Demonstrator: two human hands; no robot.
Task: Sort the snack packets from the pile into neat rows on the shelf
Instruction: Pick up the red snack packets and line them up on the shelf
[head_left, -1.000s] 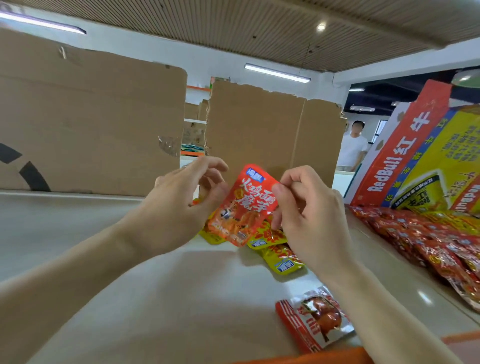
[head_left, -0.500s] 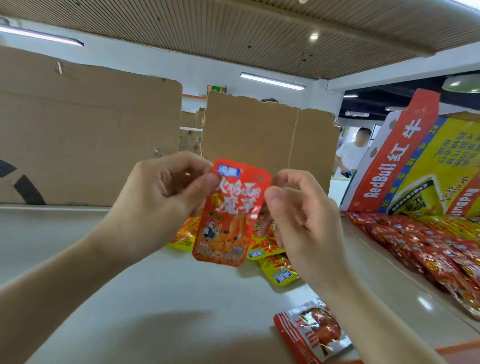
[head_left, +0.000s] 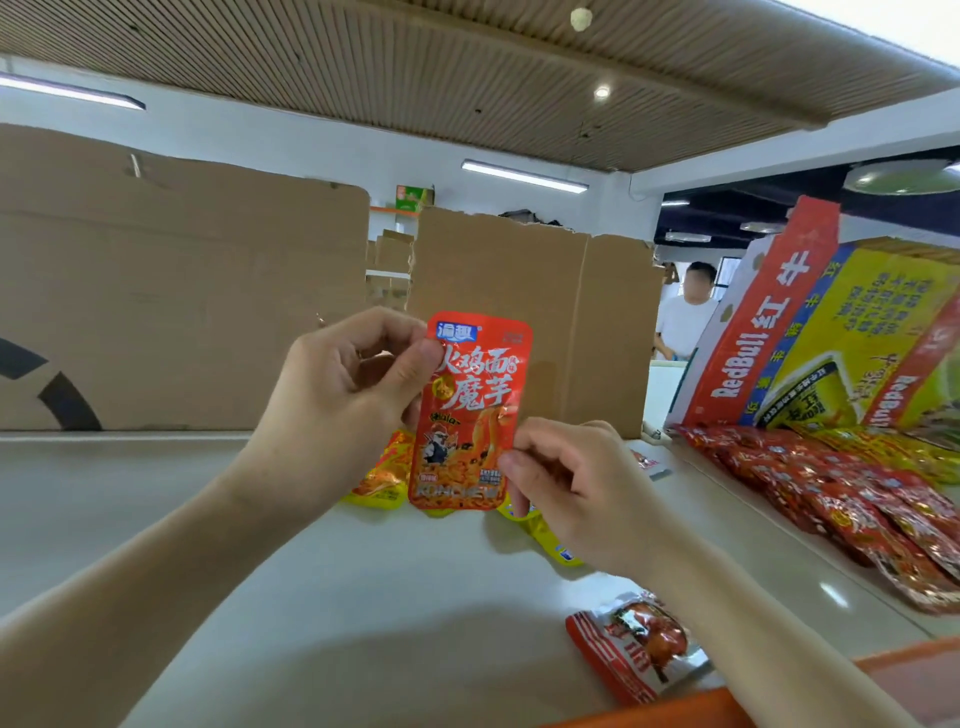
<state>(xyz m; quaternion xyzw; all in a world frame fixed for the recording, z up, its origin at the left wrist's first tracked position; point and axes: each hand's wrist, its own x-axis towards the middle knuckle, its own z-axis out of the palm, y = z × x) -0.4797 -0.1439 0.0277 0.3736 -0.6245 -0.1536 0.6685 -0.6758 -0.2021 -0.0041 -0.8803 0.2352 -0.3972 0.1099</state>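
Bare shelf (head_left: 130, 499) left; packet rows (head_left: 857, 499) right

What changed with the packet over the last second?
The red packet turned from tilted to upright, facing the camera. The right hand slid from its top edge to the lower right edge; the left hand pinches the upper left. Yellow packets behind stayed put.

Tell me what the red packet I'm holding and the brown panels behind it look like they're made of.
Red packet: thin glossy plastic or foil-laminate film, going by the crinkles and bright glints on its printed face; which of the two is unclear.
Brown panels: corrugated cardboard by the look, matte and unprinted brown, with a ragged torn top edge and a fold crease on the middle one.
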